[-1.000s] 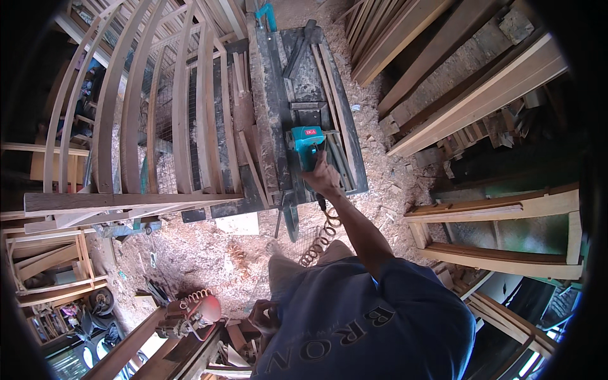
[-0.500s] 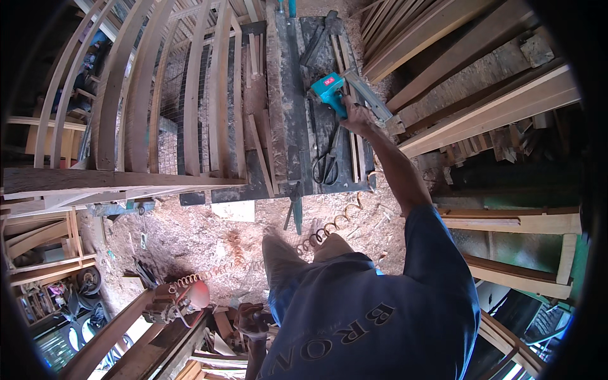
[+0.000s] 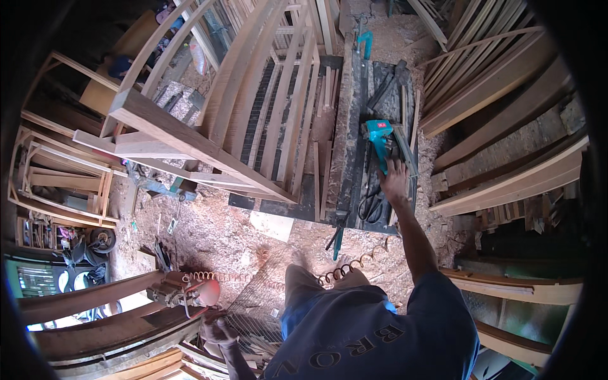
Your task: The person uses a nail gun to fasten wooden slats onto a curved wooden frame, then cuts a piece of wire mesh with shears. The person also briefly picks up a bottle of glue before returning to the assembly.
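A teal nail gun (image 3: 379, 131) with a grey magazine lies on the dark workbench (image 3: 304, 206). My right hand (image 3: 395, 179) reaches over the near end of its handle, fingers stretched out and apart, not wrapped around it. Close to that hand, a tool with black looped handles (image 3: 369, 208) rests on the bench. My left hand (image 3: 218, 329) hangs low on the left, in shadow, beside a machine with a red rounded part (image 3: 209, 293). Its fingers are too dark to make out.
A large slatted wooden frame (image 3: 202, 142) stands over the bench's left part. Long boards (image 3: 513, 177) are stacked at the right. A coiled hose (image 3: 364, 259) crosses the shavings-covered floor (image 3: 209, 234) near my legs. A blue clamp (image 3: 337, 244) juts from the bench's near edge.
My right hand has loosened from around the nail gun's handle, and its fingers now extend. My left hand has moved left and slightly down. The whole view has shifted, showing more of the wooden frame.
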`<move>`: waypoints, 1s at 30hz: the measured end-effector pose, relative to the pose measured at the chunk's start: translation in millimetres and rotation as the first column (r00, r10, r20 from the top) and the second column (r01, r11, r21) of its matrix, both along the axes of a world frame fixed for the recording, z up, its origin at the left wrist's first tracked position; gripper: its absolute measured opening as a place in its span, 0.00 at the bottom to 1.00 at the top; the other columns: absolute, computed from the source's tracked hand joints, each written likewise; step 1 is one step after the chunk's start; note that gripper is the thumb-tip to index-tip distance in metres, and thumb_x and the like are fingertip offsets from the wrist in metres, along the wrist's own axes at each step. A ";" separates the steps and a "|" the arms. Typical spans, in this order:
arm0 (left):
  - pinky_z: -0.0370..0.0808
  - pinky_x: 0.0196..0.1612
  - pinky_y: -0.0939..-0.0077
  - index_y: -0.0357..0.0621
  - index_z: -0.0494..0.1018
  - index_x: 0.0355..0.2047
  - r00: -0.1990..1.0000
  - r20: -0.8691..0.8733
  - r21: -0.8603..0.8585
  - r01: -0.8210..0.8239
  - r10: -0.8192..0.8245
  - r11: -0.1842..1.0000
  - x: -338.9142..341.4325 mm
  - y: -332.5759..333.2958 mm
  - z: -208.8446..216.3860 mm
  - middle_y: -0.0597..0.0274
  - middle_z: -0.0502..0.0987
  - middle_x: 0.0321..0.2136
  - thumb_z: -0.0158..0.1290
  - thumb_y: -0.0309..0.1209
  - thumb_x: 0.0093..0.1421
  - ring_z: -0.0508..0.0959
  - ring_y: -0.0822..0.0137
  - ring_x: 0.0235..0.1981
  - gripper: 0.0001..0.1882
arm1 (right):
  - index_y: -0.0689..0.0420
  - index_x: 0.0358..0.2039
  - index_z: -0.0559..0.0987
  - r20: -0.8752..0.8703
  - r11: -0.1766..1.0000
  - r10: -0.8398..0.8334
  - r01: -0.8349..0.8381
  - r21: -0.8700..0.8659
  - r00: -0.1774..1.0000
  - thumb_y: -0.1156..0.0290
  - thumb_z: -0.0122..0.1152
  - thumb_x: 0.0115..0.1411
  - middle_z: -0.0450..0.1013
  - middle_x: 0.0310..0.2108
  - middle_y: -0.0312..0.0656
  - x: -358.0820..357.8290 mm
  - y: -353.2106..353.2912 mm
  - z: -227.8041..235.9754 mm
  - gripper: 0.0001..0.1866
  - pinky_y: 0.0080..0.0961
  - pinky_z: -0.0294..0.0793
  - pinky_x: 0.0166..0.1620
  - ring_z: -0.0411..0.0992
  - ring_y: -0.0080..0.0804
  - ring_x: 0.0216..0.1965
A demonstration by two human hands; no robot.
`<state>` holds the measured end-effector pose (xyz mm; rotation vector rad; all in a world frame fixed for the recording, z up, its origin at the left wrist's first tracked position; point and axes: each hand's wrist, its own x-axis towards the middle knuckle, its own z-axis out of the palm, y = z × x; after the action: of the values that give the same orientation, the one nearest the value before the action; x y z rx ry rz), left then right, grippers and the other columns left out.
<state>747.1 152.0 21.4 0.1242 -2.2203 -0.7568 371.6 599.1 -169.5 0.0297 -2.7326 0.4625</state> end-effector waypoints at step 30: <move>0.76 0.30 0.68 0.30 0.72 0.26 0.558 -0.611 -0.351 -0.827 0.562 0.440 167.1 -35.1 193.5 0.54 0.76 0.23 0.48 0.32 0.71 0.76 0.62 0.23 0.18 | 0.59 0.53 0.70 0.559 0.795 -0.079 0.390 -0.464 0.825 0.56 0.72 0.46 0.79 0.35 0.54 101.6 -55.1 -49.5 0.36 0.41 0.79 0.39 0.79 0.48 0.36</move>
<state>914.2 116.9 214.9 0.5086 -1.6239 0.4265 473.2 543.9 -219.0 -0.6981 -2.8993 1.3517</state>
